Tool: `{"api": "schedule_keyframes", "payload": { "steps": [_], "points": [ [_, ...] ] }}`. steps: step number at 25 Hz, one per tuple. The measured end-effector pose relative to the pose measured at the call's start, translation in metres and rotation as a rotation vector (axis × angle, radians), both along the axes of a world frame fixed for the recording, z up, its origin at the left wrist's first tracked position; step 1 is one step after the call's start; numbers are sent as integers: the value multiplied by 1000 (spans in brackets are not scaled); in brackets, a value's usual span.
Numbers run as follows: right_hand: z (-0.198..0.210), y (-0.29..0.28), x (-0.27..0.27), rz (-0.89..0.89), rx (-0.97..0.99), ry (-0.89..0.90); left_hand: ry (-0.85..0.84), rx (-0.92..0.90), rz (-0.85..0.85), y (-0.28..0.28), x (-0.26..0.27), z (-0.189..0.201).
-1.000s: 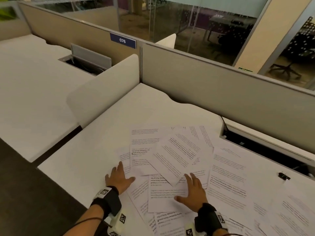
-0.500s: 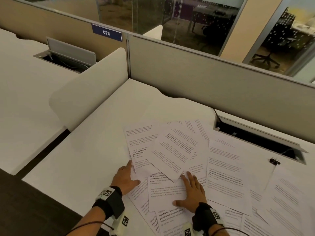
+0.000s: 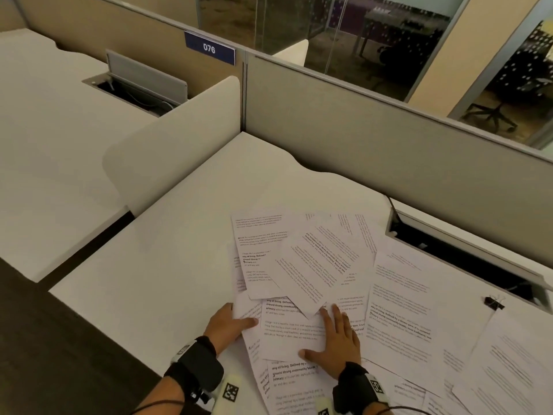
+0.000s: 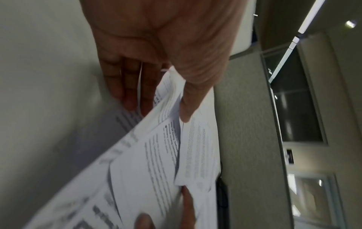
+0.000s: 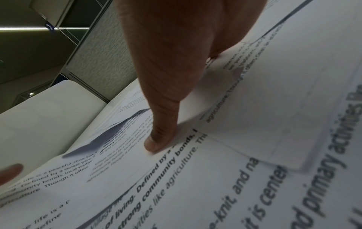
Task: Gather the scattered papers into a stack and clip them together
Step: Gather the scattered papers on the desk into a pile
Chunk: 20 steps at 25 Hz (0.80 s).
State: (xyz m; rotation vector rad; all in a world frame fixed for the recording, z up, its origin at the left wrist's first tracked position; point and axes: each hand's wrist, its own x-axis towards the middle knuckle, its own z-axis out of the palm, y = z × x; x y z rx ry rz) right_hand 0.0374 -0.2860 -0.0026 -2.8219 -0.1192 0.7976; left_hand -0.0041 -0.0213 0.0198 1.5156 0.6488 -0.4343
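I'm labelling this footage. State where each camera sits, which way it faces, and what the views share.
Head: on the head, looking forward and down at the desk, papers and black clip; shows left hand, right hand, both wristbands.
Left wrist: looks along the left hand, gripping paper edges.
Right wrist: looks along the right hand, thumb pressing papers.
Shared: all three show the papers.

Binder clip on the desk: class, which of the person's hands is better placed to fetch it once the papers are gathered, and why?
Probably the right hand. The binder clip lies on its side of the desk, while the left hand grips the papers at their left edge, farther away.
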Motion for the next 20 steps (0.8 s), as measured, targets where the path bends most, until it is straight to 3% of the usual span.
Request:
{"api": "schedule_keyframes", "payload": {
  "steps": [2, 6, 14, 20],
  "points": [
    [1, -1, -1, 11, 0, 9, -17, -206, 21, -7, -9, -2],
    [4, 1, -2, 17, -1, 4, 11, -298, -29, -27, -27, -6],
    [19, 4, 0, 70, -11, 116, 26, -23, -176, -40, -2, -5],
    [31, -13, 9, 10, 226, 102, -65, 87, -184, -31, 15, 6]
  ]
}}
